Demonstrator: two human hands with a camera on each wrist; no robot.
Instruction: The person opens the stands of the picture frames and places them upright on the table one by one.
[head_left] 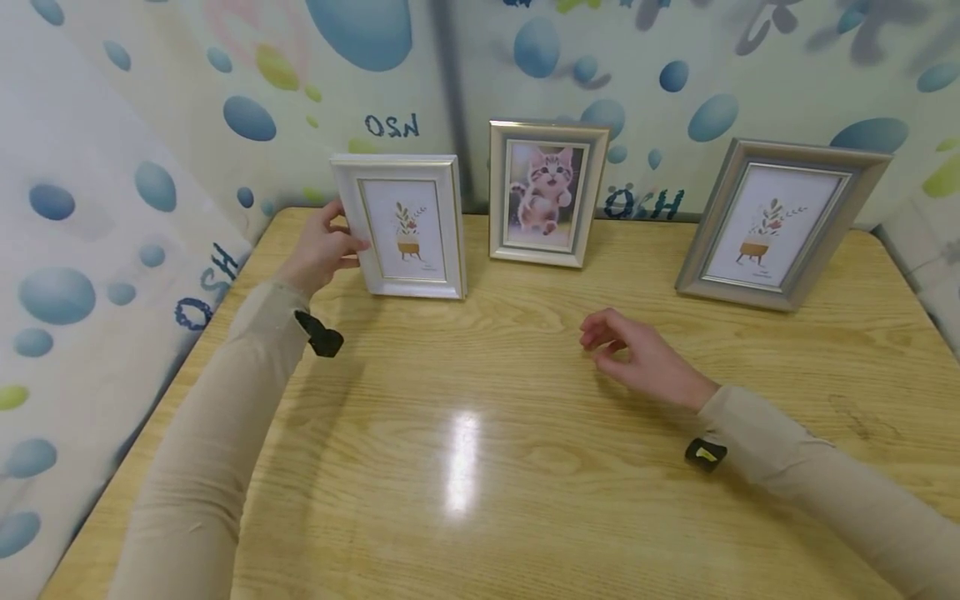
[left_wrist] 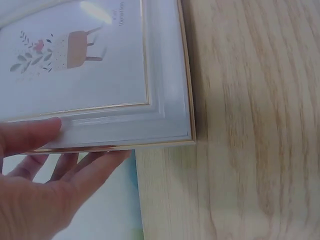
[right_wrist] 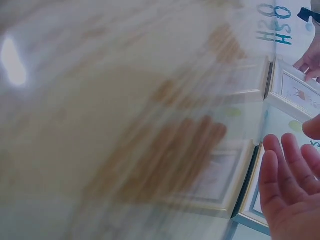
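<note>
My left hand (head_left: 324,250) grips the left side of a white picture frame (head_left: 456,225) that stands at the back left of the table. In the left wrist view the thumb (left_wrist: 35,134) presses on the front of the white border, and the other fingers go behind it. The frame holds a print of a potted plant (left_wrist: 75,50). My right hand (head_left: 637,354) hovers over the middle of the table with its fingers loosely bent and nothing in them. Nearest to it is a champagne-coloured frame (head_left: 540,254) with a kitten picture.
A grey-brown frame (head_left: 795,296) with a plant print stands at the back right. The wooden table (head_left: 525,500) reaches back to a wall (head_left: 480,83) patterned with blue dots. Another patterned wall (head_left: 112,250) runs along the left side.
</note>
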